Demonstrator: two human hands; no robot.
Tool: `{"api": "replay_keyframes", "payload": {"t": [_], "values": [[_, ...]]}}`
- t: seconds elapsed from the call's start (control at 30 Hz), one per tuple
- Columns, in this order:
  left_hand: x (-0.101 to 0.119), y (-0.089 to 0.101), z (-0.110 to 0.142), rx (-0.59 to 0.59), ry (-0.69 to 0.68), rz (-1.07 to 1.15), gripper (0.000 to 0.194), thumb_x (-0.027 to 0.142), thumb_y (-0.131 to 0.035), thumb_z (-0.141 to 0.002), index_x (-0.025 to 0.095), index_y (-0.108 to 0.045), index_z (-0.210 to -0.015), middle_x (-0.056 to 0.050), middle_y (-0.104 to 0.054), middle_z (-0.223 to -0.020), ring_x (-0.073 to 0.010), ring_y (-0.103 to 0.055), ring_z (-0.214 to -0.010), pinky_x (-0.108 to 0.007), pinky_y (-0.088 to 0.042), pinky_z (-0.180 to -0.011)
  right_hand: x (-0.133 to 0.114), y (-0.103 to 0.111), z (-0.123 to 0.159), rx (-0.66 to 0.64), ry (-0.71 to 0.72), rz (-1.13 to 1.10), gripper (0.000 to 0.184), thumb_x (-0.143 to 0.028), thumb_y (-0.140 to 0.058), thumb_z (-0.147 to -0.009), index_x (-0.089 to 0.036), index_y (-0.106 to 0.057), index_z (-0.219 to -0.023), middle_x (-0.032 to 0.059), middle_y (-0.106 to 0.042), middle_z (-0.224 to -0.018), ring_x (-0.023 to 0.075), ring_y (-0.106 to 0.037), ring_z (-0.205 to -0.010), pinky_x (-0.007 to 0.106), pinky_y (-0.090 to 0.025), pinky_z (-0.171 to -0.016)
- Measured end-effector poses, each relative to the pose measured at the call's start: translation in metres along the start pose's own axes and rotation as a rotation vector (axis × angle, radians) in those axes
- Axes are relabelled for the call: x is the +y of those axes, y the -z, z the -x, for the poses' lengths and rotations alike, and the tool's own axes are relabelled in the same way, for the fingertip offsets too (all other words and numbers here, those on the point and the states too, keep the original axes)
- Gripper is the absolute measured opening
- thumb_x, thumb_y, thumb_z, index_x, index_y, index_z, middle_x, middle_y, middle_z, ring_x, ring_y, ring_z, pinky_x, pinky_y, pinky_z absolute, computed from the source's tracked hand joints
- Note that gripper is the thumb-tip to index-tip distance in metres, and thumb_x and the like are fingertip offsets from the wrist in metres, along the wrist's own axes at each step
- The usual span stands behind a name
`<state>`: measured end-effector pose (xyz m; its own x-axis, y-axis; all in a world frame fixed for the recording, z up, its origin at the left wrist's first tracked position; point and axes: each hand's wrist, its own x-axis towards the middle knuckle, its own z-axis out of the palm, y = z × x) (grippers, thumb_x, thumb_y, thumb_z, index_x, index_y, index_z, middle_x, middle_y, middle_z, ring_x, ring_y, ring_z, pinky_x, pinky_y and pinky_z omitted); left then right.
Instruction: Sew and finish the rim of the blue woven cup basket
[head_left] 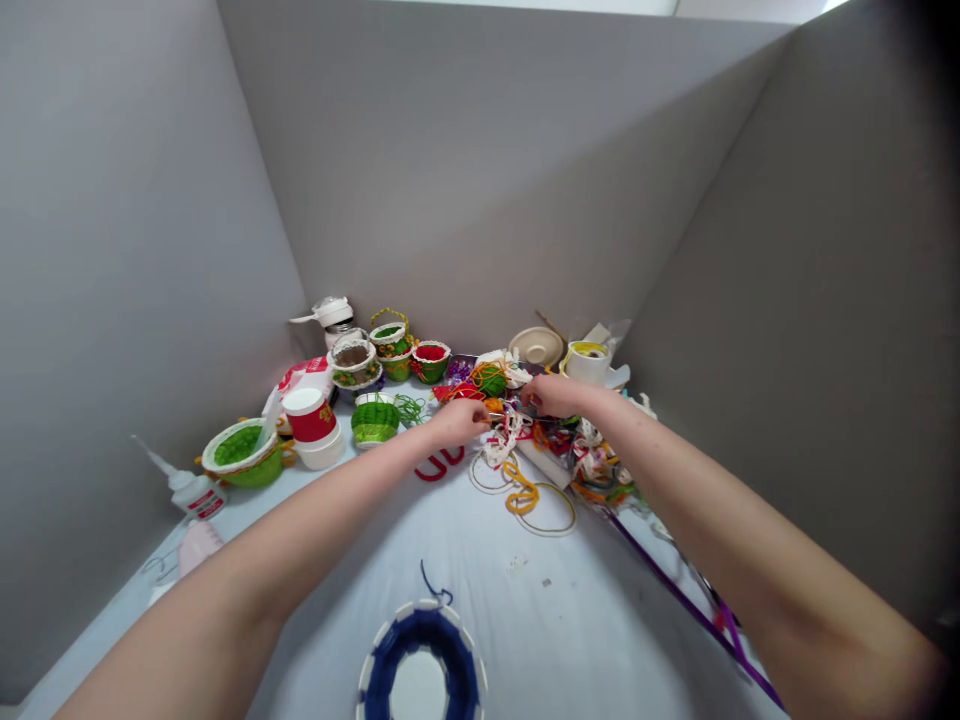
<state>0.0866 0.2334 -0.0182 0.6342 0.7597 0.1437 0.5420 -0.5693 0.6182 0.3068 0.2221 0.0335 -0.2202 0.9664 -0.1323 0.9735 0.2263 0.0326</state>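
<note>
Both arms reach forward to a tangled heap of colored yarn (551, 435) at the back of the table. My left hand (459, 420) is at the heap's left side, fingers pinched together; a thin shiny piece shows near the fingertips, too small to name. My right hand (551, 395) reaches into the heap from the right, with fingers curled down among white and orange strands that partly hide what they grip. Close to both hands lie a green yarn ball (490, 378) and a white braided strand (506, 440). Red scissor handles (433, 467) rest below my left hand.
A blue and white woven basket (420, 630) stands at the near edge. Small green baskets (375, 422), a red-labelled tub (309, 415) and a glue bottle (196, 492) line the left. A tape roll (587, 362) sits at back right. Grey partitions (480, 180) enclose the table.
</note>
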Motion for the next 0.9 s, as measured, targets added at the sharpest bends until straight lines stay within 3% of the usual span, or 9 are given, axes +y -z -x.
{"api": "replay_keyframes", "payload": {"t": [0.07,0.2,0.3,0.43,0.5,0.6,0.7,0.8,0.9], "values": [[-0.001,0.013,-0.006,0.105,0.042,0.032,0.012,0.023,-0.058,-0.073,0.016,-0.067,-0.076,-0.002,-0.066,-0.074,-0.0143,-0.058,-0.068,-0.024,-0.046,-0.068,-0.003,0.000,-0.003,0.068,-0.057,-0.002,0.023,-0.013,-0.062,-0.070,-0.021,-0.071,-0.091,0.0039,-0.072,-0.085,0.0168,-0.063,-0.075,0.020,-0.041,-0.064],[-0.004,0.032,-0.014,0.402,0.153,0.060,0.032,0.016,-0.049,-0.080,0.012,-0.058,-0.110,-0.012,-0.060,-0.110,-0.0156,-0.059,-0.083,-0.030,-0.047,-0.083,-0.012,0.005,-0.004,0.280,-0.207,-0.004,0.039,-0.019,-0.043,-0.088,-0.016,-0.056,-0.124,0.0121,-0.063,-0.117,0.0213,-0.059,-0.103,0.025,-0.042,-0.080],[-0.004,0.030,-0.009,0.500,0.158,0.068,0.042,0.011,-0.050,-0.077,0.011,-0.052,-0.119,-0.015,-0.047,-0.124,-0.0150,-0.057,-0.088,-0.030,-0.046,-0.088,-0.024,0.003,0.001,0.263,-0.206,-0.031,0.029,-0.025,-0.048,-0.086,-0.018,-0.065,-0.109,0.0105,-0.068,-0.106,0.0203,-0.061,-0.095,0.024,-0.042,-0.078],[-0.001,0.012,0.005,0.443,0.089,0.067,0.027,0.010,-0.052,-0.073,0.015,-0.062,-0.099,-0.010,-0.050,-0.110,-0.0146,-0.057,-0.085,-0.030,-0.046,-0.087,-0.046,-0.012,0.010,0.181,-0.166,-0.052,0.028,-0.043,-0.059,-0.079,-0.018,-0.071,-0.078,0.0098,-0.069,-0.084,0.0205,-0.062,-0.079,0.026,-0.043,-0.068],[0.001,0.004,0.011,0.401,0.066,0.061,0.023,0.009,-0.052,-0.072,0.015,-0.063,-0.091,-0.008,-0.051,-0.105,-0.0153,-0.056,-0.086,-0.030,-0.046,-0.087,-0.058,-0.021,0.014,0.201,-0.189,-0.046,0.032,-0.045,-0.060,-0.077,-0.015,-0.070,-0.080,0.0141,-0.066,-0.091,0.0249,-0.061,-0.086,0.029,-0.044,-0.069],[0.004,-0.001,0.017,0.357,0.040,0.050,0.021,0.007,-0.052,-0.071,0.016,-0.063,-0.086,-0.008,-0.053,-0.102,-0.0167,-0.055,-0.091,-0.031,-0.045,-0.089,-0.073,-0.032,0.023,0.250,-0.213,-0.046,0.026,-0.034,-0.055,-0.081,-0.012,-0.068,-0.088,0.0184,-0.061,-0.100,0.0289,-0.057,-0.095,0.032,-0.044,-0.071],[0.004,0.003,0.019,0.328,0.016,0.036,0.021,0.008,-0.051,-0.072,0.016,-0.064,-0.086,-0.007,-0.055,-0.098,-0.0179,-0.054,-0.094,-0.032,-0.044,-0.091,-0.085,-0.040,0.041,0.276,-0.133,-0.073,0.023,-0.025,-0.048,-0.085,-0.014,-0.068,-0.089,0.0145,-0.061,-0.098,0.0247,-0.057,-0.094,0.030,-0.043,-0.075],[0.002,0.006,0.021,0.288,0.001,0.025,0.021,0.010,-0.051,-0.072,0.016,-0.064,-0.087,-0.007,-0.057,-0.093,-0.0186,-0.054,-0.093,-0.032,-0.044,-0.090,-0.083,-0.042,0.061,0.269,0.022,-0.114,0.018,-0.031,-0.055,-0.084,-0.020,-0.068,-0.087,0.0075,-0.063,-0.095,0.0194,-0.057,-0.094,0.025,-0.041,-0.081],[0.002,0.004,0.022,0.218,-0.011,0.024,0.020,0.011,-0.053,-0.071,0.016,-0.065,-0.086,-0.006,-0.059,-0.092,-0.0182,-0.056,-0.088,-0.031,-0.046,-0.085,-0.058,-0.033,0.067,0.338,-0.081,-0.143,0.023,-0.036,-0.050,-0.088,-0.021,-0.066,-0.097,0.0073,-0.063,-0.103,0.0179,-0.057,-0.096,0.025,-0.041,-0.083]]}}
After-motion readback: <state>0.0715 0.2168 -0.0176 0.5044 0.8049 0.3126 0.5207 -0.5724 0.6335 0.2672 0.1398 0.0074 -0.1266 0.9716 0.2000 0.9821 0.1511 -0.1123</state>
